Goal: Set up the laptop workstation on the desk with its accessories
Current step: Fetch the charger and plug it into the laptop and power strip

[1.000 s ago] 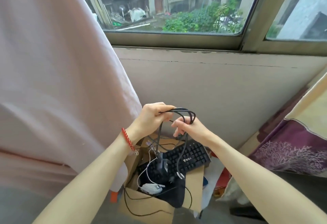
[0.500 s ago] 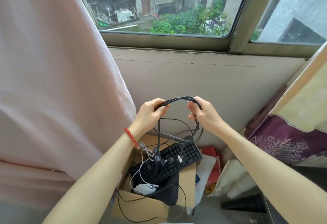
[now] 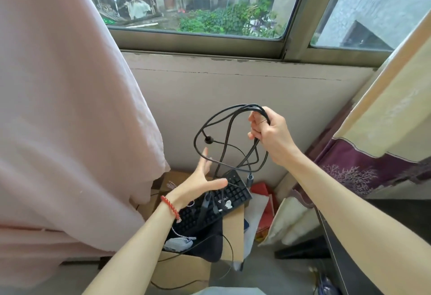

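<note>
My right hand (image 3: 271, 135) grips a bundle of black cables (image 3: 224, 136) held up in front of the wall, with loops hanging down and a plug end dangling near the keyboard. Below the loops, my left hand (image 3: 200, 184) is open with fingers spread and holds nothing. A black keyboard (image 3: 217, 203) sticks out of a cardboard box (image 3: 182, 269) on the floor, together with a white mouse (image 3: 178, 243) and more wires.
A pink curtain (image 3: 70, 108) hangs at the left and a cream and purple curtain (image 3: 384, 120) at the right. The window (image 3: 210, 3) is above the grey wall. A dark desk edge (image 3: 338, 248) runs along the lower right. Red and white bags (image 3: 261, 203) lie behind the box.
My left hand has let go of the cable bundle and dropped lower, open. My right hand has lifted the bundle up and to the right, and the loops have spread out.
</note>
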Tool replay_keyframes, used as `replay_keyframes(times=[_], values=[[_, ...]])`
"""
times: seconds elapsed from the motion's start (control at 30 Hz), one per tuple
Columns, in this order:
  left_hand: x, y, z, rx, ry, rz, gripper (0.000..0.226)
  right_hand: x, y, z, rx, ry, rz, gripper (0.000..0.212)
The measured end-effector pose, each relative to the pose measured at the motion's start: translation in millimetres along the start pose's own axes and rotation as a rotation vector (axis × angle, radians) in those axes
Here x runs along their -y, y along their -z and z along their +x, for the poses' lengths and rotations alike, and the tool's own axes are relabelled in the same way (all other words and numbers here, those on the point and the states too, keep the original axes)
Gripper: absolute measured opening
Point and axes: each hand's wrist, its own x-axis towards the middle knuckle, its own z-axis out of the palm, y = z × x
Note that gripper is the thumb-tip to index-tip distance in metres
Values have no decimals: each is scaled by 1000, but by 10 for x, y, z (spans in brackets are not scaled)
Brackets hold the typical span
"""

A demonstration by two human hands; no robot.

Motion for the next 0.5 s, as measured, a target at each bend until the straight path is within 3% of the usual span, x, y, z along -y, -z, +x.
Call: replay_keyframes(times=[0.1,0.23,0.37,0.5], values=[[119,-236,208,-45,24,159,101,158,50,7,-7,17,72,31],[65,-363,483,-144,-74,381,28,280,366,90,-212,7,161,31],[-251,-414,551,-203,-223,483,29,136,886,82,-573,-102,167,31],[-789,-511,657,-75,-255,304,32,-21,1366,-142,-791,-189,-1,24]])
